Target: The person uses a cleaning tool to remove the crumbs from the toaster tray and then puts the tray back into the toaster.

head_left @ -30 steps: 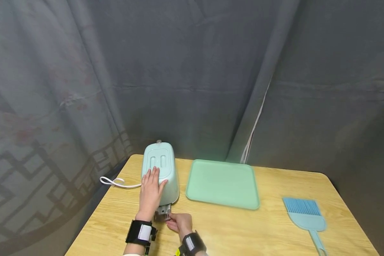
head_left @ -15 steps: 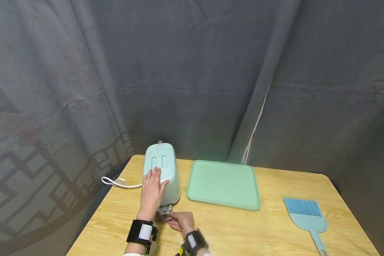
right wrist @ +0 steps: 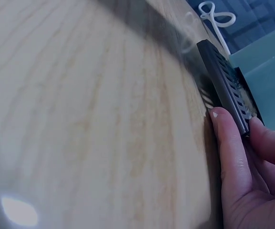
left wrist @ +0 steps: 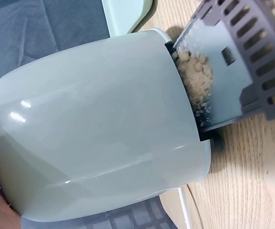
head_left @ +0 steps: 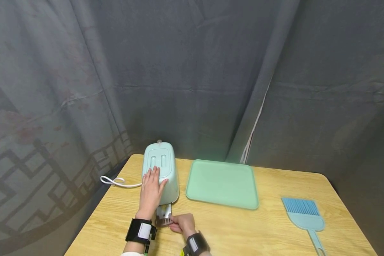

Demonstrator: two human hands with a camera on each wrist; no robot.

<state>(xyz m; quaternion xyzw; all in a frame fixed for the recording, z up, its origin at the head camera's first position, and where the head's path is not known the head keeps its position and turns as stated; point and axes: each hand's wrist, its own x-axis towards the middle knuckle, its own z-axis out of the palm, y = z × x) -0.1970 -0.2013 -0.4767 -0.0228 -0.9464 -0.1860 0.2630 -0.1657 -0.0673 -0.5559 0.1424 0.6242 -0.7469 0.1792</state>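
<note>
1. Crumb drawer (head_left: 164, 212) has slid further out of the toaster (head_left: 168, 174), toward the near edge of the table (head_left: 236, 231), since the earlier frame.
2. Toaster stands near the far left corner. Left hand (head_left: 151, 193) rests on it, fingers extended, thumb apart, probably bracing it against the pull.
3. Right hand (head_left: 183, 223): thumb and fingers clamped on the crumb drawer's front corner, presumably keeping it level.
4. Contents: pale-brown crumbs (left wrist: 197, 76), heaped at the toaster end of the crumb drawer.
</note>
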